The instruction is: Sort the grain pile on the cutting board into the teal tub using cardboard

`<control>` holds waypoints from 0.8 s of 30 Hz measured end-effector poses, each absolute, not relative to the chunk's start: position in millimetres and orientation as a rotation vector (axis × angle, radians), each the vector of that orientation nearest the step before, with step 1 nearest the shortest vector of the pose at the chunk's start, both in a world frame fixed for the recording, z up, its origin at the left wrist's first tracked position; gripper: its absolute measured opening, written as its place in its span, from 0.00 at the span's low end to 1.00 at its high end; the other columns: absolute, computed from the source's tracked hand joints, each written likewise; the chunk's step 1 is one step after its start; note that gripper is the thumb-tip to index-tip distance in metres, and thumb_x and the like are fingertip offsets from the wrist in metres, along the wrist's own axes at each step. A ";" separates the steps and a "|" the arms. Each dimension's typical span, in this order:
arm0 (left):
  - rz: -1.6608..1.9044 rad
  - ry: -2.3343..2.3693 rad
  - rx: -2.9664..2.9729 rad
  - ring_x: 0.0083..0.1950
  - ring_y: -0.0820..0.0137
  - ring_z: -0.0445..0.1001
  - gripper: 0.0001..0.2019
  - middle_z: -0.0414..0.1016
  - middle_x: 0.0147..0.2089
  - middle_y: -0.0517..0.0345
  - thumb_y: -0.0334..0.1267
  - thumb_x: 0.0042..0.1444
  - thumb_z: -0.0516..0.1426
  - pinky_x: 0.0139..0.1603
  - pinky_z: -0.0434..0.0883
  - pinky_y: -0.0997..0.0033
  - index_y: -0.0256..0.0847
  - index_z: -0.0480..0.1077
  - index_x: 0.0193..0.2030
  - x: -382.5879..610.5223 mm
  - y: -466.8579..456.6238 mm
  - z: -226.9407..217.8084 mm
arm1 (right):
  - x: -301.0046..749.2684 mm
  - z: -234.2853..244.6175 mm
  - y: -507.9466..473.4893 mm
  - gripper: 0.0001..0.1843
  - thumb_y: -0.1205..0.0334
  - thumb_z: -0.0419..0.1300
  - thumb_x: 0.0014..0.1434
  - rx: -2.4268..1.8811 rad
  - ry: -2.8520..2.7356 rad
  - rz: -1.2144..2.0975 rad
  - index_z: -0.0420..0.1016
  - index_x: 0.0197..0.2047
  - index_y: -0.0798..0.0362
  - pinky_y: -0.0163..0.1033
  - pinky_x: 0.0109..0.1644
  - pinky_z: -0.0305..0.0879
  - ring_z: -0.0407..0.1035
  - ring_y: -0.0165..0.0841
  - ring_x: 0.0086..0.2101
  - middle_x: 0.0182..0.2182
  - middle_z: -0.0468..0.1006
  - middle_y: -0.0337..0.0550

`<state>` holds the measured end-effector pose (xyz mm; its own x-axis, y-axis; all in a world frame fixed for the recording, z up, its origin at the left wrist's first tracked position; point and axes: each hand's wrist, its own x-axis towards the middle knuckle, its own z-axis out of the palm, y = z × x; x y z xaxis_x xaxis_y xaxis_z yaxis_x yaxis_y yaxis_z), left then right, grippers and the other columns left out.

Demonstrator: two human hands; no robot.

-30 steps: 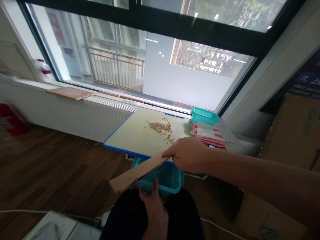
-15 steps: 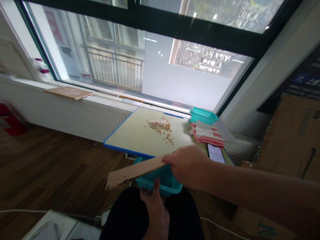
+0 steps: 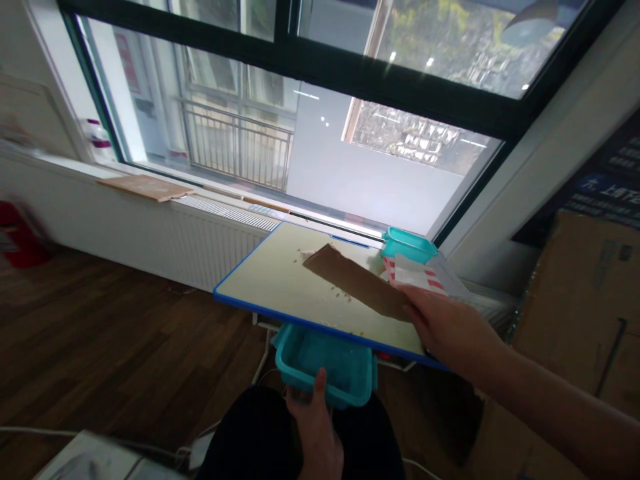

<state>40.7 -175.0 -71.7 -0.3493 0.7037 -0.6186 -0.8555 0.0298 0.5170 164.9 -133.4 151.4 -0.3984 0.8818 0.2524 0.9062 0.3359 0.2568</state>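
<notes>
My right hand grips one end of a flat brown cardboard strip, tilted over the pale table with its blue rim. Behind the strip lies a pile of small grains, mostly hidden by it. A few loose grains show on the near side. Below the table's front edge, my left hand holds a turquoise plastic basin by its near rim, thumb over the wall. The basin sits above my lap, under the edge.
A second turquoise basin stands at the table's back right corner, near a red-and-white folded cloth. Cardboard boxes are stacked on the right. A window and radiator lie beyond; a red fire extinguisher stands far left.
My right hand has moved the cardboard strip from above the held basin, up and right over the table, now covering most of the grain pile. The basin stays in my left hand.
</notes>
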 end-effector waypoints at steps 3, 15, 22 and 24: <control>1.578 1.041 -0.209 0.47 0.61 0.75 0.35 0.69 0.55 0.50 0.40 0.43 0.66 0.40 0.76 0.63 0.53 0.57 0.58 42.2 -177.9 -68.4 | 178.5 138.2 -137.8 0.22 0.61 0.45 0.62 -1.808 -2.373 -0.594 0.66 0.57 0.53 0.44 0.35 0.70 0.76 0.42 0.36 0.44 0.79 0.50; 1.542 0.998 -0.228 0.49 0.59 0.75 0.30 0.72 0.51 0.49 0.39 0.47 0.64 0.41 0.76 0.60 0.51 0.59 0.57 34.7 -176.1 -64.7 | 185.8 121.8 -129.8 0.16 0.51 0.51 0.58 -1.837 -2.096 -0.186 0.76 0.38 0.49 0.39 0.35 0.66 0.74 0.37 0.31 0.31 0.80 0.42; 1.535 0.990 -0.267 0.49 0.58 0.75 0.32 0.71 0.53 0.50 0.39 0.45 0.65 0.41 0.76 0.60 0.51 0.59 0.58 32.1 -171.9 -70.1 | 197.8 117.9 -126.6 0.09 0.60 0.55 0.45 -1.889 -1.867 0.011 0.68 0.33 0.49 0.39 0.32 0.65 0.72 0.35 0.27 0.26 0.77 0.38; 1.551 1.011 -0.228 0.47 0.57 0.76 0.31 0.72 0.51 0.49 0.40 0.45 0.65 0.39 0.76 0.59 0.50 0.60 0.57 32.9 -171.3 -74.2 | 204.2 114.8 -127.5 0.11 0.57 0.55 0.46 -1.864 -1.841 0.078 0.71 0.35 0.49 0.40 0.35 0.67 0.73 0.37 0.30 0.29 0.78 0.39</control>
<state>32.9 -171.3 -74.2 -0.2713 0.7102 -0.6496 -0.8809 0.0887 0.4649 204.2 -127.5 114.8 0.0773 0.9477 0.3097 0.9181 0.0534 -0.3927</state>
